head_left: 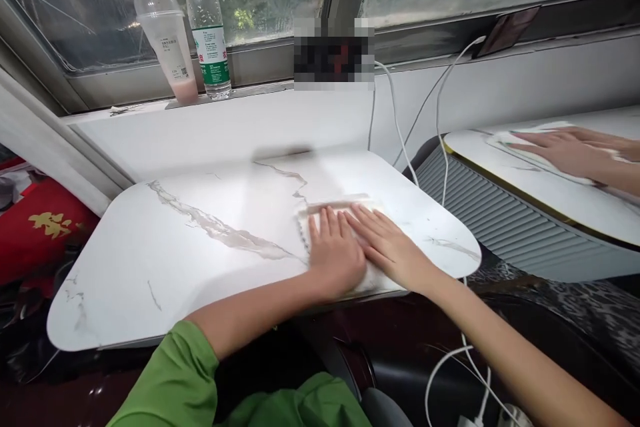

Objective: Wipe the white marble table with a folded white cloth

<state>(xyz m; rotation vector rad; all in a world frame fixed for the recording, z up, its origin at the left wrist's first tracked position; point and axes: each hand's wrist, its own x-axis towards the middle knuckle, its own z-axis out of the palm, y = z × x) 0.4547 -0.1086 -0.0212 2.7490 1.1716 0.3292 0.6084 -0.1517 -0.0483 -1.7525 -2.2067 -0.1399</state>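
Note:
A white marble-patterned table (200, 247) lies in front of me. A white cloth (345, 205) is spread flat on its right half. My left hand (333, 250) and my right hand (387, 243) both rest palm-down on the cloth, side by side, fingers stretched flat and pointing away from me. My left arm has a green sleeve.
On the window sill stand a plastic cup with pink drink (167, 40) and a water bottle (207, 20). White cables (400, 127) hang down at right. Another person's hand (565, 150) presses a cloth on a second table (540, 193). A red item (40, 227) lies at left.

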